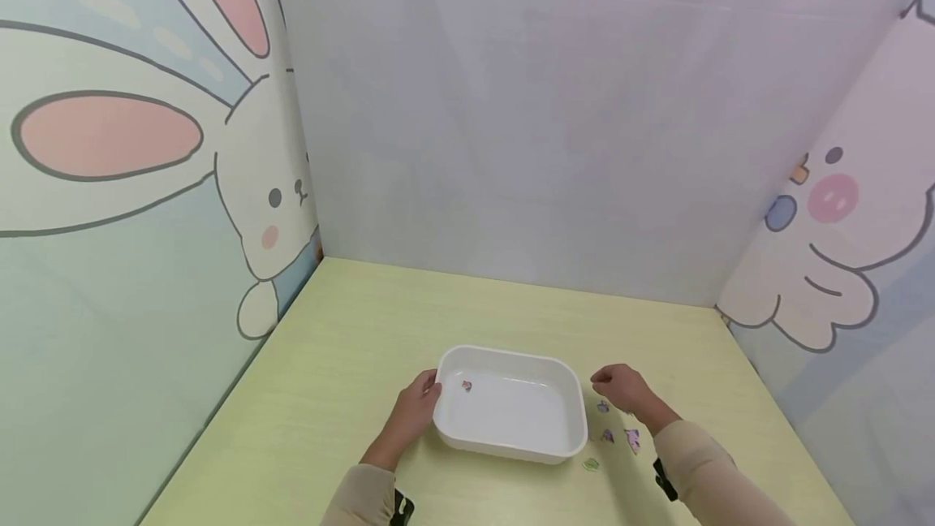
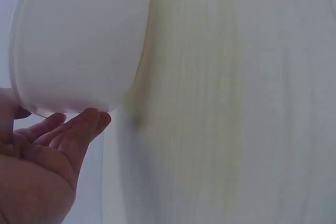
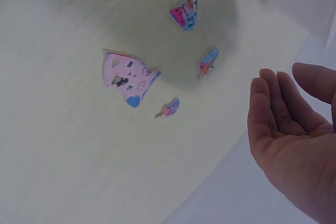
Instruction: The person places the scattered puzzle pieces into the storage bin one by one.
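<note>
A white plastic basin (image 1: 511, 449) stands on the table. My left hand (image 1: 415, 412) holds its left rim, the thumb on the rim and the fingers against the outer wall (image 2: 79, 40). Inside the basin, toward the left, lies one small printed scrap (image 1: 467, 385). Just right of the basin hovers my right hand (image 1: 624, 386), fingers bent loosely and thumb apart, with nothing seen between them in the right wrist view. Beneath it several irregular flat printed pieces lie on the table, among them a large pink piece (image 3: 128, 77) and a pink-and-blue piece (image 3: 186, 11).
A greenish piece (image 1: 591, 464) lies by the basin's lower right corner. The pale yellow-green table (image 1: 351, 315) is bounded by a plain back curtain (image 1: 511, 144) and side walls printed with a rabbit (image 1: 256, 209) and another cartoon animal (image 1: 876, 185).
</note>
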`<move>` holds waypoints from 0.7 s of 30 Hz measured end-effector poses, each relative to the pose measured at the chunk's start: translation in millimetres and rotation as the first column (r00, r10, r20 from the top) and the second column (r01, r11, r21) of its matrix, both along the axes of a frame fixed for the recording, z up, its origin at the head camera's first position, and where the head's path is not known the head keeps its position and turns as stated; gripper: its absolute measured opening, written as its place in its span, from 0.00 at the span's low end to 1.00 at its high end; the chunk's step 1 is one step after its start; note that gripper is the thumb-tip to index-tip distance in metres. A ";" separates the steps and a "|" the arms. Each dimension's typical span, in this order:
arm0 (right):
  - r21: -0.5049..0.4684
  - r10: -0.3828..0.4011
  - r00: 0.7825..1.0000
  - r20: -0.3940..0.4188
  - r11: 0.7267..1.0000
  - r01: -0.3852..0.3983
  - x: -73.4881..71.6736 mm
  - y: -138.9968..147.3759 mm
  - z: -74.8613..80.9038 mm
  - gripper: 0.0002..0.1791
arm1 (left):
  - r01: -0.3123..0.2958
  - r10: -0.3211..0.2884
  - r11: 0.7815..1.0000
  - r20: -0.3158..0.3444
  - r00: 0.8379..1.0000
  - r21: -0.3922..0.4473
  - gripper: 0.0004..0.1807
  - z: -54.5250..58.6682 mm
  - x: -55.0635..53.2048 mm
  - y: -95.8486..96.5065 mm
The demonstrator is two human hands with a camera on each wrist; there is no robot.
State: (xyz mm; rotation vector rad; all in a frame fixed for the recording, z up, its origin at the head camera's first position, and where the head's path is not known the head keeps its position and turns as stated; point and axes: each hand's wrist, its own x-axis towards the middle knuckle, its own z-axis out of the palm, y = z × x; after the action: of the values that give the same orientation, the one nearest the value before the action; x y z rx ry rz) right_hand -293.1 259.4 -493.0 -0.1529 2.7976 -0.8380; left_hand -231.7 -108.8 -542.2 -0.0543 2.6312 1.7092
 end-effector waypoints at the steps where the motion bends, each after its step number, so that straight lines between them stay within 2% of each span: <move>1: 0.009 0.002 1.000 -0.005 1.000 -0.002 -0.2 0.8 -1.4 0.12 | 0.002 -0.002 1.000 -0.002 1.000 0.000 0.21 0.1 0.0 -0.2; 10: 0.115 0.039 0.998 -0.046 0.993 -0.034 2.7 3.7 -11.7 0.09 | 0.000 0.000 1.000 0.003 1.000 -0.002 0.21 0.4 -1.4 -0.6; 21: 0.193 0.082 0.993 -0.086 0.979 -0.064 3.0 10.0 -21.9 0.09 | 0.004 -0.004 1.000 -0.005 1.000 -0.010 0.20 0.3 -1.2 -1.0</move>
State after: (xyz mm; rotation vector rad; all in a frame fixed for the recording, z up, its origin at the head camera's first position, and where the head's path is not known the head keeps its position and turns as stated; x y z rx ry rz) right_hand -290.1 269.4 -514.9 -0.2678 2.9192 -0.5573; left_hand -233.0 -109.9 -541.9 -0.0454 2.6419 1.6969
